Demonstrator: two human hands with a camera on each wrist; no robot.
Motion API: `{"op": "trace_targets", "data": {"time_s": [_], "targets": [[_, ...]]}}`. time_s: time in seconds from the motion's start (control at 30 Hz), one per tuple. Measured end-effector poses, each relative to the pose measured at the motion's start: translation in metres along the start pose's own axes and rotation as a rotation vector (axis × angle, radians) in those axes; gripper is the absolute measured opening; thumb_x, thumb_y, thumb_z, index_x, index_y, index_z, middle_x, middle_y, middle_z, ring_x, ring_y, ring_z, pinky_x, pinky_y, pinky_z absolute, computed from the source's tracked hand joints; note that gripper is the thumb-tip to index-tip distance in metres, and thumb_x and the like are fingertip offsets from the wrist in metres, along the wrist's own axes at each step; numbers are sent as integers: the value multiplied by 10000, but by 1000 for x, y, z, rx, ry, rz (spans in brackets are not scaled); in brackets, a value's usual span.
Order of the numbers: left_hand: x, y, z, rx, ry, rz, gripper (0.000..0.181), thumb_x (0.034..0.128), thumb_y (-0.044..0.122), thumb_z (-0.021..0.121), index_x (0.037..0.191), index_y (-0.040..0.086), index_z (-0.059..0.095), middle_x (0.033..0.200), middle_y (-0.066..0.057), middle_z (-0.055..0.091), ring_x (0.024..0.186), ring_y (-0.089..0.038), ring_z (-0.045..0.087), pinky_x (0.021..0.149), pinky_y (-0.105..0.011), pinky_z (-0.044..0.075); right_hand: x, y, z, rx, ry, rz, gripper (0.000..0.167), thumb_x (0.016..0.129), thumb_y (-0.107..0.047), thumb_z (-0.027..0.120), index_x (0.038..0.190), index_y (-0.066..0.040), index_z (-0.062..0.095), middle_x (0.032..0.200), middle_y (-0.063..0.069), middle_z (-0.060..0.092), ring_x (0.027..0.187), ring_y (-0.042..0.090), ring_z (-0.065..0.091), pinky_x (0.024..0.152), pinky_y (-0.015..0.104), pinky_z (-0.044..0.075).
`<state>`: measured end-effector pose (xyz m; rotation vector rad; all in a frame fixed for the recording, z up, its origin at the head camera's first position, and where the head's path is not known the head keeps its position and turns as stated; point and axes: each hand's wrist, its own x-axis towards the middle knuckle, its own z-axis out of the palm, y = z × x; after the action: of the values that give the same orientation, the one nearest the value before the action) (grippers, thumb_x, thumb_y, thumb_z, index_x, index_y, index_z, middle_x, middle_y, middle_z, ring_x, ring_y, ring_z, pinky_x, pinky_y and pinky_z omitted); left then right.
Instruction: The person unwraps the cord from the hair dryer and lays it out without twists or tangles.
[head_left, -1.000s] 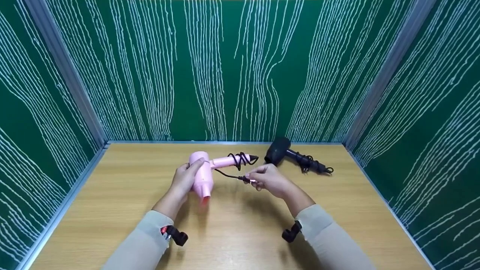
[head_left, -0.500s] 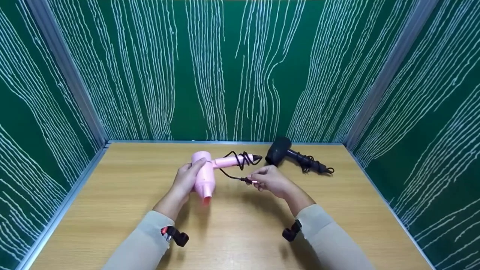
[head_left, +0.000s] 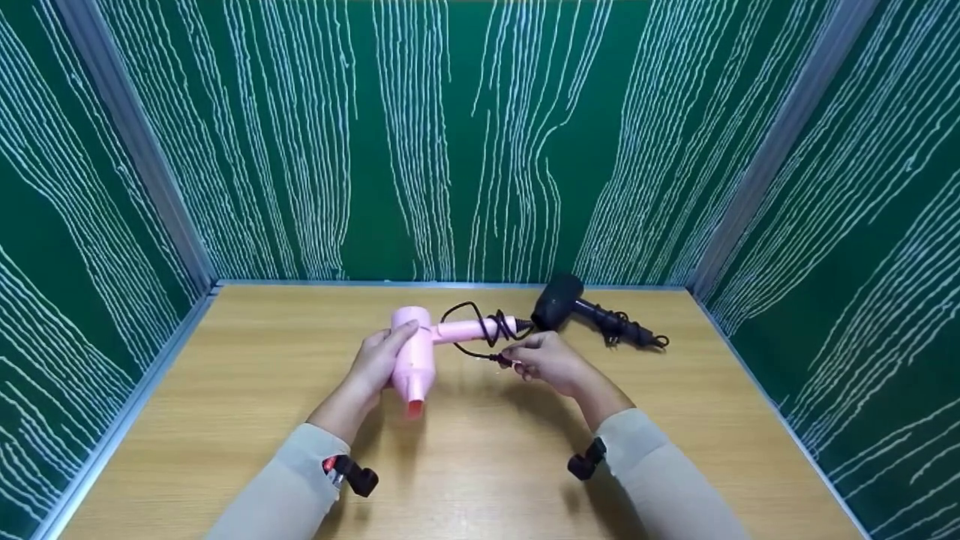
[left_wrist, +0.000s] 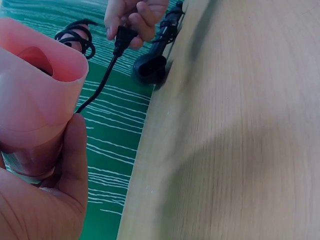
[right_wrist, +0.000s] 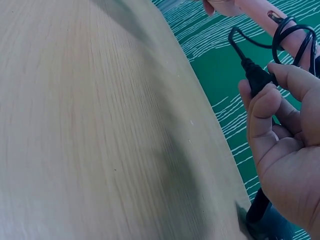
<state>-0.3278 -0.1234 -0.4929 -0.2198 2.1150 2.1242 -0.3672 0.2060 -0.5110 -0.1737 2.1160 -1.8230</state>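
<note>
A pink hair dryer is held above the table by my left hand, which grips its barrel with the nozzle pointing toward me. Its handle points right, with black cord looped loosely around it. My right hand pinches the black plug at the cord's end between thumb and fingers. In the left wrist view the plug shows at the right fingertips, and the nozzle opening faces the camera.
A black hair dryer lies at the back right of the wooden table, its cord wrapped round the handle. Green walls with white wavy lines stand at the back and both sides. A black wrist mount sits at the left sleeve.
Both hands have shifted slightly right with the pink dryer and plug. A cord loop near the handle's base has widened and stands up above the handle.
</note>
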Motion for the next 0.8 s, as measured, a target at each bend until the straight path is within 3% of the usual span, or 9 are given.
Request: {"op": "trace_targets", "data": {"time_s": [0.2,0.37,0.67,0.8], "targets": [[-1,-2,1,7,-35,10,701,1085,589,685,1487,18,630,1201,-136,736,998,-225,726,839,-297,601,1,2,-1,58,33,-20,39,1030,-70,786,1044,-45,811,910,36,812,685,90,594,623,217,511],[-2,-3,0,23,-53,3,746,1061,616,706,1511,26,624,1210,-137,738,1001,-230,732,839,-305,608,1,1,-2,64,70,-22,111,1029,-52,788,1125,-12,825,933,62,824,699,101,608,647,238,537],[-3,-4,-3,35,-84,2,705,1062,616,702,1471,44,655,1131,-119,753,946,-219,746,805,-314,617,1,-3,-2,74,132,2,155,1000,92,676,1021,-3,797,822,37,719,693,124,602,653,253,550],[-2,-8,-6,43,-102,3,659,1071,597,698,1418,37,686,1087,-106,758,912,-207,746,789,-307,609,1,-3,-4,44,148,19,161,1013,87,695,1091,9,813,873,43,707,755,146,626,682,259,571]]}}
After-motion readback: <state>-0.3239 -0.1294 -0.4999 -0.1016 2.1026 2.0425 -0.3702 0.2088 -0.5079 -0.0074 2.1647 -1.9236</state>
